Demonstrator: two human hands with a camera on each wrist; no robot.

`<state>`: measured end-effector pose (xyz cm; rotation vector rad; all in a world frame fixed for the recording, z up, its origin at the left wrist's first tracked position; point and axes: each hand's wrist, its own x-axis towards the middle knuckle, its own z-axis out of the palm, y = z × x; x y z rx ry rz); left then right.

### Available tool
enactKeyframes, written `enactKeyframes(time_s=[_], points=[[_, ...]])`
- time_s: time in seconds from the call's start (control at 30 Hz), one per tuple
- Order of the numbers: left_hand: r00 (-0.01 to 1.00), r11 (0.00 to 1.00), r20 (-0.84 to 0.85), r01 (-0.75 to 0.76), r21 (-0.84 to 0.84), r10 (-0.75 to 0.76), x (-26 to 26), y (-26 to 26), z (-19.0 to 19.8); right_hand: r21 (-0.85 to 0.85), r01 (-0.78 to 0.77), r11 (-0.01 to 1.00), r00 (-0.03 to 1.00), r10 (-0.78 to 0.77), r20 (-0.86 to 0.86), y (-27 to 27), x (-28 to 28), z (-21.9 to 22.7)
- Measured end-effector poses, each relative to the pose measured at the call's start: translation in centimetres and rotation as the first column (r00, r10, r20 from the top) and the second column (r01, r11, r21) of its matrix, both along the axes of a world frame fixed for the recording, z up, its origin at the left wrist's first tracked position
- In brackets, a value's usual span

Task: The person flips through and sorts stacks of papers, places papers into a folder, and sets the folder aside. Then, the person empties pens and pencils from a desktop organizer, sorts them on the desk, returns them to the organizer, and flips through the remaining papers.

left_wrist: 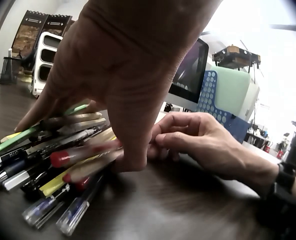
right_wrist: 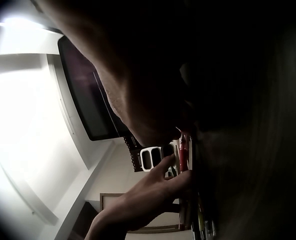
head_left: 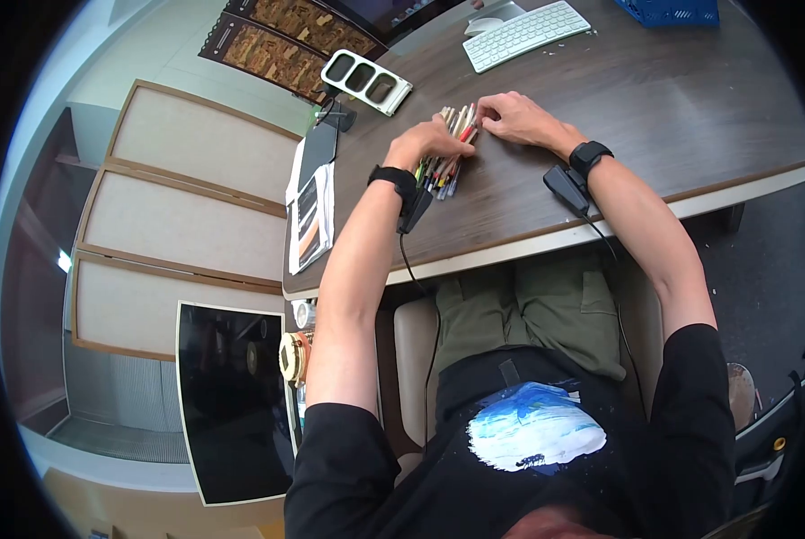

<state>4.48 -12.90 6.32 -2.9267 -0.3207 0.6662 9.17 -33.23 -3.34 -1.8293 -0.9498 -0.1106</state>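
A loose bundle of pens and pencils (head_left: 443,171) lies on the dark wood desk, with clear caps, a red-ended pen (left_wrist: 83,152) and a green one (left_wrist: 13,142) among them. My left hand (head_left: 427,140) arches over the bundle and grips it, thumb on the near right side, fingers on the far left. Close by on the right, my right hand (head_left: 521,120) has bent fingers at the far ends of the pens. Its fingertips are partly hidden behind my left thumb in the left wrist view, and I cannot tell whether they pinch a pen.
Behind the bundle stands a white holder with three openings (head_left: 366,83). A white keyboard (head_left: 526,36) and mouse (head_left: 483,27) lie at the back, and a blue basket (head_left: 667,11) is at the far right. Papers (head_left: 311,220) line the left edge, near a black mesh cup (left_wrist: 10,70).
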Motion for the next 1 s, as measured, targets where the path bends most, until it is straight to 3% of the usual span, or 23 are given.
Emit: enactKeyframes(time_s=[0.3,0.37,0.4,0.43,0.53,0.57,0.63,0.77,0.8,0.97,1.0], points=[[0.982,0.987,0.096,-0.159,-0.012,0.16,0.0,-1.2,-2.1,-0.001,-0.01,1.0,0.999,0.01,0.038,-0.3,0.1,0.1],[0.983,0.981,0.151,-0.123,0.15,0.1,0.7,-0.8,-2.8,-0.031,-0.004,1.0,1.0,0.004,0.025,-0.1,0.3,-0.4],[0.978,0.978,0.032,-0.206,0.004,0.206,0.6,-1.3,-1.1,-0.062,-0.013,0.998,1.0,0.013,0.005,-0.4,0.0,0.1],[0.978,0.979,0.028,-0.205,0.003,0.205,0.6,-0.6,-0.7,-0.065,-0.012,0.998,1.0,0.012,0.001,-0.6,-0.1,0.4],[0.943,0.917,-0.006,-0.324,-0.232,0.331,0.7,1.5,-0.1,-0.06,-0.026,0.998,1.0,0.026,-0.002,-0.6,-0.2,0.1],[0.944,0.918,-0.006,-0.323,-0.231,0.331,0.6,2.1,0.0,-0.055,-0.024,0.998,1.0,0.024,-0.001,-0.4,-0.2,0.1],[0.924,0.825,-0.037,-0.358,-0.436,0.381,-0.1,3.6,0.3,-0.052,-0.02,0.998,1.0,0.02,0.003,-0.4,0.0,0.1],[0.95,0.736,-0.066,-0.28,-0.616,0.306,-0.5,7.8,-0.4,-0.075,-0.016,0.997,1.0,0.016,-0.002,-0.3,0.1,-0.2],[0.944,0.769,-0.006,-0.273,-0.578,0.33,-1.0,8.0,-0.3,-0.065,-0.015,0.998,1.0,0.015,0.0,-0.2,0.2,-0.3],[0.923,0.782,-0.021,-0.338,-0.523,0.385,-1.9,9.7,0.9,-0.07,-0.025,0.997,1.0,0.024,-0.006,-0.2,0.3,-0.4],[0.934,0.836,0.01,-0.314,-0.449,0.356,-2.4,9.5,1.3,-0.068,-0.022,0.997,1.0,0.022,0.0,-0.2,0.3,-0.4]])
